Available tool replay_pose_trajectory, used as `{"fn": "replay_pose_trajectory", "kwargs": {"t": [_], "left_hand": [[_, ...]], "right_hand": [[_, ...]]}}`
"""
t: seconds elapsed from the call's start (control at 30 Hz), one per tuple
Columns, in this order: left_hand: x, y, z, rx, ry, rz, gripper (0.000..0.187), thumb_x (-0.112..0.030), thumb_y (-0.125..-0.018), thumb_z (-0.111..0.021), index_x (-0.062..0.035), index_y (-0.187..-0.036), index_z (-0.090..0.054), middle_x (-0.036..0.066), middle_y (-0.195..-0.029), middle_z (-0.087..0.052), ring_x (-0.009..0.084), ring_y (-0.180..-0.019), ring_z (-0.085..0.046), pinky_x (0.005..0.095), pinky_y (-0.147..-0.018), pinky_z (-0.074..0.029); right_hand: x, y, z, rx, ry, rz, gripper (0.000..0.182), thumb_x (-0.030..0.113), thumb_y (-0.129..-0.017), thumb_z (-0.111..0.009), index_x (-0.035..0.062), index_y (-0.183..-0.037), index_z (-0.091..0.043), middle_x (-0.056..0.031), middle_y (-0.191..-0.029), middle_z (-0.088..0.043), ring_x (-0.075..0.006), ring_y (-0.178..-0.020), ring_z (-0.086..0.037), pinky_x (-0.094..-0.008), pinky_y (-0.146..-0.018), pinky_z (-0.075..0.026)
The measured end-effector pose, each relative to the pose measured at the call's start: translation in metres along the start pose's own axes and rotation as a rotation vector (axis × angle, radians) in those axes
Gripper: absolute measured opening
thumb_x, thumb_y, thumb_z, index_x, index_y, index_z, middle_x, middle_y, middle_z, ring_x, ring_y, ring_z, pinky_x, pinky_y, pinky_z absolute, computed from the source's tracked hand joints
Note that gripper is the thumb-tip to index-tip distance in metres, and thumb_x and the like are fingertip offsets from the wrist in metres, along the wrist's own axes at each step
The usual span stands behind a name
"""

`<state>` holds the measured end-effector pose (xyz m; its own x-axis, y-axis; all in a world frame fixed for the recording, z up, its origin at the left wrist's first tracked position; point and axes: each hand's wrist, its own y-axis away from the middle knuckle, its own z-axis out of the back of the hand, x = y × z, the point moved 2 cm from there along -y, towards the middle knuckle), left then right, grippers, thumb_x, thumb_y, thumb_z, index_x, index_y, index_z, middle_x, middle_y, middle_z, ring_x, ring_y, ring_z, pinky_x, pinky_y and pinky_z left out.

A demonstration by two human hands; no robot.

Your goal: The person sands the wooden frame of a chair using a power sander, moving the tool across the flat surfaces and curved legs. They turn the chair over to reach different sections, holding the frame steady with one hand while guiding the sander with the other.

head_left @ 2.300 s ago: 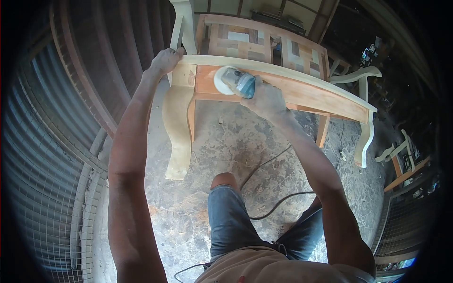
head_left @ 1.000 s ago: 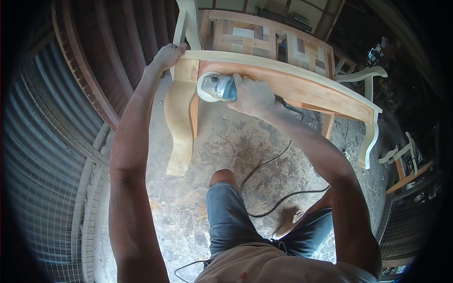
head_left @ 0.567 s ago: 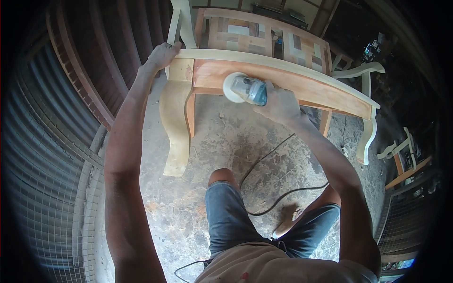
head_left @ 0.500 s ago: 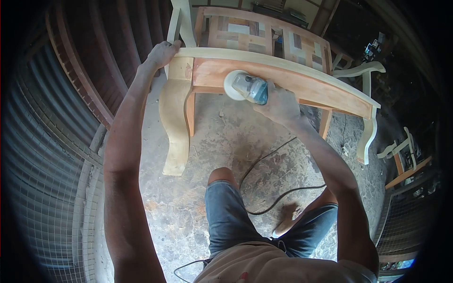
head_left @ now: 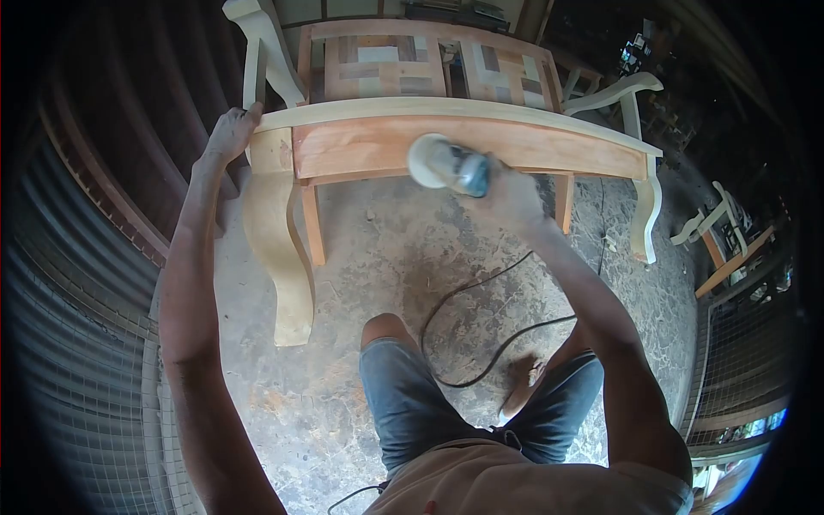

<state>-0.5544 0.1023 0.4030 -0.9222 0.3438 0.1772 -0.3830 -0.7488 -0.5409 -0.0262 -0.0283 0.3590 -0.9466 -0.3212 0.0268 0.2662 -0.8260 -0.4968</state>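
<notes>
An unpainted wooden bench [head_left: 360, 148] with curved legs stands in front of me. My left hand [head_left: 230, 136] is wrapped round its front left corner, just above the curved front leg [head_left: 273, 232]. In my right hand [head_left: 512, 204] is a teal and grey angle grinder [head_left: 466, 169], somewhat blurred. Its pale round disc [head_left: 427, 160] lies over the front rail near the middle, overlapping the reddish wood. My fingers close round the grinder's body and are partly hidden behind it.
A black cable [head_left: 438, 311] loops over the dusty concrete floor [head_left: 386, 245] by my legs. Wire mesh and corrugated sheet [head_left: 73, 343] line the left side. Another wooden frame [head_left: 730, 227] stands at the right. The bench's patterned back [head_left: 378, 64] rises behind the seat.
The grinder has moved right along the front rail, from near its left end towards the middle. My view has shifted left. My left hand stays on the corner.
</notes>
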Motion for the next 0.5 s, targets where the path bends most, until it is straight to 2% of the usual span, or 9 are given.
{"fn": "replay_pose_trajectory", "kwargs": {"t": [0.1,0.2,0.3,0.33,0.5], "left_hand": [[-0.007,0.0,0.005,0.013,-0.018,0.017,0.01,-0.011,-0.1,-0.054,-0.005,-0.108,-0.055,0.028,-0.09,-0.074,0.051,-0.095,-0.074,0.0568,-0.082,-0.061],[-0.008,0.0,0.005,0.018,0.0,0.054,0.015,-0.012,-0.1,-0.054,-0.005,-0.113,-0.058,0.029,-0.096,-0.075,0.0513,-0.1,-0.074,0.057,-0.087,-0.06],[-0.008,0.001,0.004,0.042,-0.011,0.059,0.02,-0.013,-0.1,-0.053,-0.0058,-0.118,-0.059,0.031,-0.101,-0.075,0.0521,-0.103,-0.073,0.0571,-0.09,-0.059],[-0.01,0.0,0.008,0.073,0.002,0.063,0.022,-0.015,-0.1,-0.054,-0.0063,-0.12,-0.06,0.031,-0.101,-0.075,0.0521,-0.104,-0.073,0.0568,-0.09,-0.06],[-0.016,-0.002,0.018,0.127,0.182,0.212,0.024,-0.015,-0.1,-0.056,-0.0069,-0.122,-0.061,0.029,-0.097,-0.076,0.0515,-0.098,-0.075,0.0571,-0.084,-0.061]], "right_hand": [[-0.042,0.023,0.013,0.025,-0.139,-0.22,0.068,0.045,-0.083,-0.085,0.0016,-0.128,-0.057,-0.0229,-0.09,-0.079,-0.0458,-0.087,-0.079,-0.0534,-0.082,-0.066],[-0.047,0.021,0.005,0.029,-0.153,-0.25,0.07,0.044,-0.083,-0.085,0.0008,-0.13,-0.057,-0.0232,-0.091,-0.079,-0.0472,-0.087,-0.079,-0.0531,-0.082,-0.066],[0.016,-0.001,0.002,0.062,-0.131,-0.154,0.073,0.044,-0.082,-0.086,0.0002,-0.133,-0.057,-0.0236,-0.096,-0.079,-0.0464,-0.091,-0.079,-0.0531,-0.085,-0.066],[0.044,-0.011,0.008,0.078,-0.142,-0.142,0.071,0.043,-0.083,-0.086,0.0005,-0.132,-0.057,-0.0243,-0.103,-0.079,-0.0432,-0.097,-0.079,-0.0524,-0.087,-0.065],[0.122,-0.067,-0.006,0.106,-0.085,0.105,0.074,0.042,-0.082,-0.086,-0.0037,-0.132,-0.056,-0.0239,-0.1,-0.079,-0.0428,-0.094,-0.08,-0.051,-0.084,-0.066]]}}
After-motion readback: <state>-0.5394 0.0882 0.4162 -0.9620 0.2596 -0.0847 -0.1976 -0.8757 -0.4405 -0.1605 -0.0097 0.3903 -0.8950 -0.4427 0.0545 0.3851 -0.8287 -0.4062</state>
